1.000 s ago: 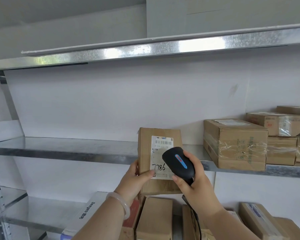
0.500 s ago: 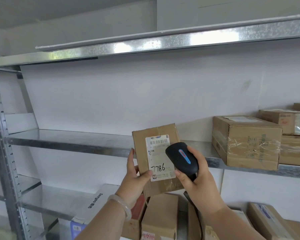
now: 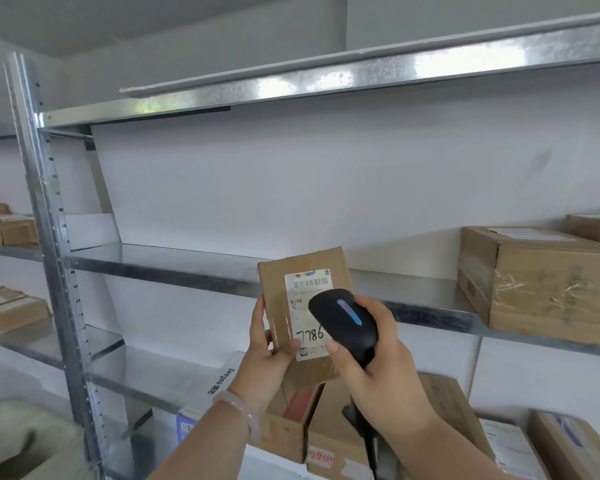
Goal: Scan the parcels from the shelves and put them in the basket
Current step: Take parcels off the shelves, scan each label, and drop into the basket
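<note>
Standing upright in front of the middle shelf edge: a small brown cardboard parcel (image 3: 303, 317) with a white shipping label (image 3: 309, 313), barcode at top, "7786" handwritten in black near the bottom. Left hand (image 3: 269, 355) clamped on the parcel's left edge, thumb pressed across the lower label corner, fingers behind the box. A pale translucent bangle (image 3: 238, 410) on that wrist.

Right hand (image 3: 374, 362) wrapped closed around a black handheld barcode scanner (image 3: 343, 320) with a blue strip along its top. Scanner head overlaps the label's right side, nose pointed up-left toward the barcode; whether it touches the label cannot be told. Its dark cable (image 3: 368, 441) hangs below the wrist.

Galvanised steel shelf (image 3: 174, 268) behind the parcel, bare on its left stretch. At its right end, a large tape-wrapped brown carton (image 3: 541, 282). Lower shelf below the hands: several brown boxes (image 3: 329, 427) standing side by side, plus a flat white box (image 3: 219, 379) with dark lettering. Perforated metal upright (image 3: 49, 216) at left.
</note>
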Available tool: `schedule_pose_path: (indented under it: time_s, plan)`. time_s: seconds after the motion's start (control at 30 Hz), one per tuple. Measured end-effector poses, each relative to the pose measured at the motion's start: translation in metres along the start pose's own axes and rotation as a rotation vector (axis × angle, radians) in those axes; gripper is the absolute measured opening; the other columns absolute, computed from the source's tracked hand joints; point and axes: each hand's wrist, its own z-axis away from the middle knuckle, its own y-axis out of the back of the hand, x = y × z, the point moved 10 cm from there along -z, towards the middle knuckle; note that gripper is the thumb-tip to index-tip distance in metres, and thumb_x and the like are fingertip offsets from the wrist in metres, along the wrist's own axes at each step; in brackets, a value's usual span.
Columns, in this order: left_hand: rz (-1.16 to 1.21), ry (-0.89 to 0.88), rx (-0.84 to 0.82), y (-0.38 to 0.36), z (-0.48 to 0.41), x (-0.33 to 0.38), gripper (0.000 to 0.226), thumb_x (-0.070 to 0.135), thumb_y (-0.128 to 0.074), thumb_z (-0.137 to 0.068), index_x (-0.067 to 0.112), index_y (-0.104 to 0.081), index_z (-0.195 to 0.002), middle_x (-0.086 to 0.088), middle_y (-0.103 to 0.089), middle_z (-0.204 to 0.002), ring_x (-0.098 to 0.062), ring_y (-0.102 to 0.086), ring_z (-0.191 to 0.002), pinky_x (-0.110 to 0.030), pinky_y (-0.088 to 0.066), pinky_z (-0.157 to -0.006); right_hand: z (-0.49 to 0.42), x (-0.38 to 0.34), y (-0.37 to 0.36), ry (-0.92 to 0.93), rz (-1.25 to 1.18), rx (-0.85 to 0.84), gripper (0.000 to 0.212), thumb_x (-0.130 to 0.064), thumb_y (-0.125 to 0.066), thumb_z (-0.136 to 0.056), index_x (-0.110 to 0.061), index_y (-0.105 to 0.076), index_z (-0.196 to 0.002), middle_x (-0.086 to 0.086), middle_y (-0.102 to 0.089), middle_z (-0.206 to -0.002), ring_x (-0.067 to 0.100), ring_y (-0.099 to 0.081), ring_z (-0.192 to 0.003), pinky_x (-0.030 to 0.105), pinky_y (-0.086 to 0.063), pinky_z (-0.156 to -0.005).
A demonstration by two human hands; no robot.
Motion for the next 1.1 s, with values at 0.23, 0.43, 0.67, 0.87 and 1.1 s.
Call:
schedule_pose_path:
  time_s: [0.23,0.43,0.67,0.87,1.1]
  plan:
    - [-0.015,0.019,0.047,0.028,0.007,-0.007,0.085,0.011,-0.065,-0.094,0.072,-0.016,-0.13,0.009,-0.065,-0.118,-0.011,-0.071,-0.1,-0.041,-0.059,-0.089,0.002,-0.014,-0.029,-0.015,0.043,-0.044,0.056,-0.042,-0.066,-0.084,-0.043,-0.033,-0.129,-0.022,-0.063,-0.101,0.004,-0.064,-0.086,0.027,-0.054,-0.073]
    - [-0.024,0.069,0.084,0.048,0.014,-0.018,0.083,0.014,-0.063,-0.095,0.071,-0.013,-0.129,0.013,-0.062,-0.12,-0.015,-0.065,-0.107,-0.042,-0.057,-0.093,0.004,-0.02,-0.044,-0.018,0.055,-0.084,0.053,-0.041,-0.066,-0.084,-0.043,-0.034,-0.126,-0.027,-0.061,-0.1,0.0,-0.063,-0.087,0.023,-0.054,-0.072]
    - [0.011,0.089,0.151,0.082,0.023,-0.027,0.084,0.009,-0.063,-0.095,0.075,-0.018,-0.123,0.005,-0.065,-0.123,-0.023,-0.065,-0.115,-0.051,-0.053,-0.099,0.005,-0.023,-0.073,-0.039,0.056,-0.122,0.051,-0.044,-0.065,-0.082,-0.047,-0.033,-0.122,-0.028,-0.06,-0.095,0.004,-0.064,-0.083,0.031,-0.056,-0.072]
    - [0.005,0.076,0.204,0.133,0.03,-0.03,0.083,0.01,-0.062,-0.096,0.075,-0.017,-0.121,0.004,-0.066,-0.123,-0.018,-0.065,-0.112,-0.046,-0.054,-0.098,0.008,-0.03,-0.125,-0.031,0.07,-0.203,0.056,-0.047,-0.064,-0.084,-0.045,-0.029,-0.128,-0.027,-0.058,-0.106,0.004,-0.062,-0.093,0.022,-0.053,-0.075]
    - [0.071,0.118,0.312,0.245,0.056,-0.045,0.083,0.004,-0.062,-0.094,0.066,-0.022,-0.134,0.009,-0.064,-0.125,-0.018,-0.063,-0.114,-0.046,-0.053,-0.099,0.014,-0.032,-0.224,-0.115,0.083,-0.308,0.059,-0.045,-0.064,-0.086,-0.048,-0.026,-0.131,-0.019,-0.062,-0.106,0.012,-0.065,-0.081,0.027,-0.054,-0.066]
